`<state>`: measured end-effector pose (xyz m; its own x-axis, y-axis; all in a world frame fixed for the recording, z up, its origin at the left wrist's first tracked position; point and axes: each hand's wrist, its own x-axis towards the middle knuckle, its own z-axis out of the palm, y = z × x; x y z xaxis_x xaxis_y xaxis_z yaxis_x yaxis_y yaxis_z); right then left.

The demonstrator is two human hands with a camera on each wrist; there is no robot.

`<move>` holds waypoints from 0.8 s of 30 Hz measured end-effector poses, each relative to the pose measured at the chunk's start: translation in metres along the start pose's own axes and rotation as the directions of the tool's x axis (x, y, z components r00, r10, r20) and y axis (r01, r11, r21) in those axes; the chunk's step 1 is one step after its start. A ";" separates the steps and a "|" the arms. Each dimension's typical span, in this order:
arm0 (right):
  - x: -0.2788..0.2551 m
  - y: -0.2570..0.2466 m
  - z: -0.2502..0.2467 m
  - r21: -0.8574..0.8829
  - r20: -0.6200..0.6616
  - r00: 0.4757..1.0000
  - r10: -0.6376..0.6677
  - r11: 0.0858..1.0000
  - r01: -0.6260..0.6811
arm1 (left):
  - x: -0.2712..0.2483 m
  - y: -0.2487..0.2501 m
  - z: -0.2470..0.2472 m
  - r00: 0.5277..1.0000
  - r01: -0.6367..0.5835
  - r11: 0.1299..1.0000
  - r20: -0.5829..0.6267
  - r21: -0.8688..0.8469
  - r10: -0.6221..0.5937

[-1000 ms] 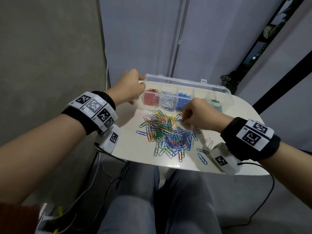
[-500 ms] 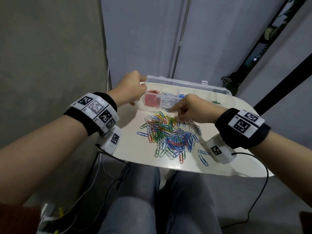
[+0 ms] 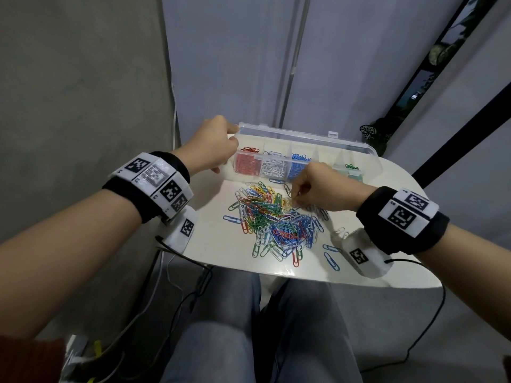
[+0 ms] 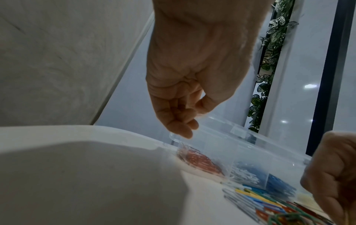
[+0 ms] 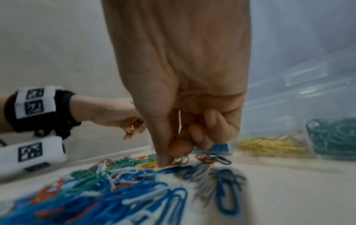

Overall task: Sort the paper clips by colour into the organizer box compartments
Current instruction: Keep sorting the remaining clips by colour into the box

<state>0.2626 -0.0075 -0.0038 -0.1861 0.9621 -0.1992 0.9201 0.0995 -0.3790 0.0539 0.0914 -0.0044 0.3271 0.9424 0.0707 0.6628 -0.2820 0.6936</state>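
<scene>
mixed clips (image 3: 276, 219) under right hand (image 3: 318, 189)

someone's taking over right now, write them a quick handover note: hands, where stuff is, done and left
Left hand holds the left end of the organizer box.
Right hand is down on the loose pile on the table, thumb and finger closing on a clip; colour unclear.
Done: red, white, blue, yellow and green compartments each part filled.
Left: the mixed pile and a few stray clips near the right wrist.

A mixed pile of paper clips (image 3: 276, 219) is spread over the white counter (image 3: 210, 244). The clear organizer box (image 3: 359, 153) is set along its far edge, with a few stray clips (image 3: 330, 257) scattered nearby.
</scene>
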 end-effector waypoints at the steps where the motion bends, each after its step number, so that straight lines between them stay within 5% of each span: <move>1: -0.003 0.001 -0.002 0.065 -0.013 1.000 0.008 0.998 -0.007 | 0.000 0.000 0.000 1.000 0.000 1.000 0.001 -0.001 0.000; 6: -0.021 0.005 -0.021 0.491 -0.085 0.986 0.140 0.867 -0.081 | 0.000 0.000 0.000 1.000 -0.001 1.000 -0.005 -0.004 0.001; 9: -0.026 0.009 -0.035 0.600 -0.209 0.953 0.220 0.798 -0.052 | 0.000 0.000 0.000 1.000 -0.006 1.000 -0.009 -0.007 0.006; 16: -0.019 0.033 -0.054 0.435 -0.523 0.793 0.314 0.898 -0.068 | 0.001 0.000 0.001 1.000 0.024 1.000 0.002 -0.013 -0.023; 20: -0.016 0.040 -0.050 0.383 -0.528 0.782 0.333 0.914 -0.131 | 0.000 0.001 0.001 0.999 0.032 0.999 0.006 -0.004 -0.032; 24: -0.021 0.029 -0.039 0.304 -0.549 0.809 0.211 0.952 -0.043 | -0.001 0.002 0.000 1.000 0.014 1.000 0.003 -0.002 -0.014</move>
<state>0.3065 -0.0150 0.0244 0.2332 0.9386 0.2544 0.7788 -0.0236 -0.6268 0.0546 0.0897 -0.0032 0.3197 0.9457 0.0583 0.6658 -0.2680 0.6964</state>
